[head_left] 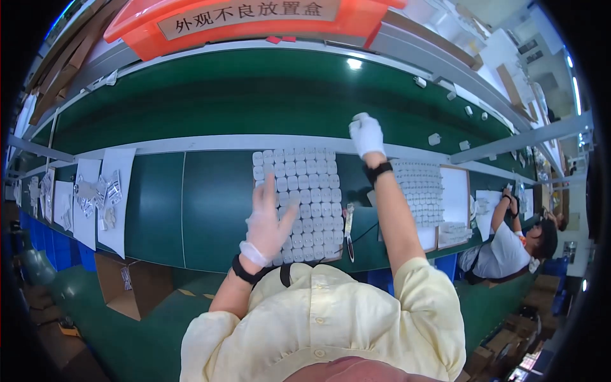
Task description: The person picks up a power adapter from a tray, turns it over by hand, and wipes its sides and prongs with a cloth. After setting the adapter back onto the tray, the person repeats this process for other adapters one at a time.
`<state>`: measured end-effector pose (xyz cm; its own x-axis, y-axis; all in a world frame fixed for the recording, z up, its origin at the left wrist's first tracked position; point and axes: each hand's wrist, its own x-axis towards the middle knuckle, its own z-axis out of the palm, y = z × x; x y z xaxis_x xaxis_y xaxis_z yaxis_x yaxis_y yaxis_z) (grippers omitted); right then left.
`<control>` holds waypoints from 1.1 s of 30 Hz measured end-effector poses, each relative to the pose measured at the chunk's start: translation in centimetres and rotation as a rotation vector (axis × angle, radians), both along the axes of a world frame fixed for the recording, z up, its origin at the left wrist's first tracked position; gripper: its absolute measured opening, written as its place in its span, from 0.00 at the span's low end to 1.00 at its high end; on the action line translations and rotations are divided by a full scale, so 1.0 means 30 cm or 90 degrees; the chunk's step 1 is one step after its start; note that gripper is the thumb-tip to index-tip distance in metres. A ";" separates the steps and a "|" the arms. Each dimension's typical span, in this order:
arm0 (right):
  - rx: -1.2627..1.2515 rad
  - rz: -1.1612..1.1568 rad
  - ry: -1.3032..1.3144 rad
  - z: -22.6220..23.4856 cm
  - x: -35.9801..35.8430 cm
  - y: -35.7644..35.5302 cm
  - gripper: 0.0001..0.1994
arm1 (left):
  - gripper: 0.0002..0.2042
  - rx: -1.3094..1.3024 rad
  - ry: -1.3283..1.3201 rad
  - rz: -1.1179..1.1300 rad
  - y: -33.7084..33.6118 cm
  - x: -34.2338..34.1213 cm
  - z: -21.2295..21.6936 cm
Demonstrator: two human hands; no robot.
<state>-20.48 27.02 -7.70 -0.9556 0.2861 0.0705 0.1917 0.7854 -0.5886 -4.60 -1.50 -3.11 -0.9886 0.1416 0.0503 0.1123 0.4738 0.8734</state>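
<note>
A tray of several small white square parts lies on the green bench in front of me. My left hand, in a thin white glove, hovers spread-fingered over the tray's left side and holds nothing. My right hand, also gloved, is stretched out to the grey rail at the edge of the green conveyor belt, with its fingers curled; whether it holds a small white part I cannot tell. Both wrists wear black straps.
A second tray of white parts and a white sheet lie to the right. A slim tool lies beside my tray. White sheets with small parts cover the left bench. An orange bin sits above. Another person works at right. A cardboard box stands below.
</note>
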 end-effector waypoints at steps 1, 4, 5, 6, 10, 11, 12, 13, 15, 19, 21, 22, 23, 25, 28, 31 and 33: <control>0.075 -0.058 -0.025 -0.088 -0.089 0.079 0.10 | 0.34 -0.042 -0.004 -0.022 -0.016 0.003 0.002; 0.156 -0.118 -0.133 -0.303 -0.236 0.212 0.13 | 0.30 -0.131 -0.015 -0.040 -0.080 0.052 -0.003; 0.163 -0.133 -0.218 -0.355 -0.270 0.234 0.14 | 0.28 -0.137 -0.033 -0.016 -0.101 0.084 -0.014; 0.163 -0.124 -0.218 -0.421 -0.300 0.261 0.14 | 0.25 -0.142 -0.051 0.005 -0.117 0.108 -0.026; 0.152 -0.191 -0.213 -0.559 -0.340 0.392 0.20 | 0.21 -0.098 -0.060 0.026 -0.124 0.116 -0.073; 0.138 -0.242 -0.232 -0.548 -0.340 0.423 0.22 | 0.20 -0.077 -0.055 0.022 -0.119 0.127 -0.079; 0.175 -0.202 -0.212 -0.485 -0.322 0.309 0.24 | 0.20 -0.091 -0.080 0.033 -0.120 0.151 -0.068; 0.214 -0.161 -0.191 -0.351 -0.294 0.163 0.26 | 0.19 -0.084 -0.091 0.072 -0.118 0.165 -0.037; 0.236 -0.005 -0.023 -0.225 -0.198 0.145 0.24 | 0.18 -0.047 -0.091 0.087 -0.083 0.130 -0.002; 0.119 0.198 -0.025 0.122 0.224 -0.025 0.15 | 0.16 -0.018 0.018 0.052 -0.085 0.122 -0.026; 0.144 0.247 -0.160 0.171 0.453 -0.045 0.14 | 0.15 0.000 -0.004 0.027 -0.070 0.130 -0.020; 0.119 0.277 -0.226 0.150 0.556 -0.039 0.15 | 0.15 0.017 -0.025 0.014 -0.062 0.135 -0.018; 0.095 0.303 -0.292 0.106 0.654 -0.028 0.15 | 0.14 0.035 -0.047 -0.002 -0.050 0.137 -0.018; 0.075 0.277 -0.405 0.066 0.809 -0.037 0.19 | 0.14 0.044 -0.053 -0.019 -0.024 0.164 0.009; -0.039 0.140 -0.348 -0.079 0.925 -0.084 0.23 | 0.13 0.055 -0.089 -0.040 0.013 0.199 0.030; -0.098 0.062 -0.261 -0.239 0.975 -0.100 0.25 | 0.12 0.022 -0.050 -0.112 0.040 0.235 0.030; -0.097 0.038 -0.150 -0.309 0.989 -0.101 0.27 | 0.12 0.026 -0.049 -0.128 0.055 0.253 0.050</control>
